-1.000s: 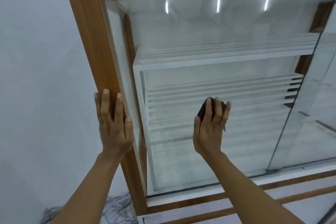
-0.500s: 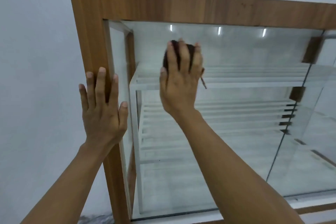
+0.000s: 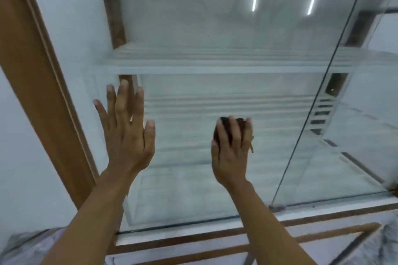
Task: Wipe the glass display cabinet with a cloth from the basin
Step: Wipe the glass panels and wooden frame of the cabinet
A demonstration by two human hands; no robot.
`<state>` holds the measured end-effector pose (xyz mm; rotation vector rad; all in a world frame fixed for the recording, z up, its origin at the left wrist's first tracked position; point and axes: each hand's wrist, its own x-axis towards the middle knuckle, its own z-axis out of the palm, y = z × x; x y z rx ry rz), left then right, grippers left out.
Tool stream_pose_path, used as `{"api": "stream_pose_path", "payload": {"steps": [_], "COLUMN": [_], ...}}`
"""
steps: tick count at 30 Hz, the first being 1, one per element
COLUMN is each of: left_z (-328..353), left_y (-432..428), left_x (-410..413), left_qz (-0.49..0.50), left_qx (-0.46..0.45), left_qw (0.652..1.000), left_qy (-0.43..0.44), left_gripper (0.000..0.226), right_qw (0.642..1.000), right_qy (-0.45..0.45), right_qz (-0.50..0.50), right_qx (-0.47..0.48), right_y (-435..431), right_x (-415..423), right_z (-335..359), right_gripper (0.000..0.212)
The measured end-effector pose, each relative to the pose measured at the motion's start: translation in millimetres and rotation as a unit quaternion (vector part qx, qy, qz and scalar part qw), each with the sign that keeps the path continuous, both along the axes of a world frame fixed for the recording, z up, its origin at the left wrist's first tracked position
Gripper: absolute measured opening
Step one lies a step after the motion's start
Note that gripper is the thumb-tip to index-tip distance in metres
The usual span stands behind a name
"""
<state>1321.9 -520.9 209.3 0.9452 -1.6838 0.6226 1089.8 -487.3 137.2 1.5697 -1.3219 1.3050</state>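
Pressing a dark cloth (image 3: 228, 130) against the front pane of the glass display cabinet (image 3: 215, 28), the right hand (image 3: 231, 153) had its fingers curled over the wad, which peeked out between them. Left hand (image 3: 127, 133) was spread wide open, fingers splayed, holding nothing, up by the glass beside the wooden frame (image 3: 49, 92). Couldn't read any brand or writing, everything was pretty blurry.

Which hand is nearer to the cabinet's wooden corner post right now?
Left. The left hand is spread flat over the glass pane just right of the wooden corner post. The right hand, pressing the dark cloth, is farther right, mid-pane.
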Motion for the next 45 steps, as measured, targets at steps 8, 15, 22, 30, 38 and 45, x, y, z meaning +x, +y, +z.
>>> {"api": "stream_pose_path", "payload": {"steps": [8, 15, 22, 30, 38, 45], "left_z": [-138, -238, -311, -373, -374, -374], "left_y": [11, 17, 17, 25, 24, 24], "left_x": [-98, -141, -143, -156, -160, -162], "left_qz": [-0.043, -0.061, -0.052, -0.045, -0.002, 0.016], "left_qx": [-0.003, -0.01, -0.035, -0.02, -0.001, -0.002], "left_qw": [0.995, 0.996, 0.996, 0.998, 0.998, 0.998], "left_qy": [-0.094, -0.067, -0.059, -0.036, -0.056, -0.064], "left_gripper": [0.059, 0.058, 0.061, 0.062, 0.065, 0.066], "right_qw": [0.99, 0.972, 0.983, 0.978, 0.983, 0.999], "right_qy": [-0.141, 0.233, -0.153, 0.202, 0.176, 0.013], "right_qz": [-0.023, 0.016, -0.041, -0.03, -0.039, -0.05], "right_qx": [-0.01, 0.017, -0.092, 0.029, 0.029, -0.017], "right_y": [14, 8, 9, 34, 38, 27], "right_x": [-96, -80, -170, -152, -195, -220], "right_z": [-98, -194, -147, -329, -325, -256], "right_gripper": [0.049, 0.06, 0.052, 0.058, 0.056, 0.058]}}
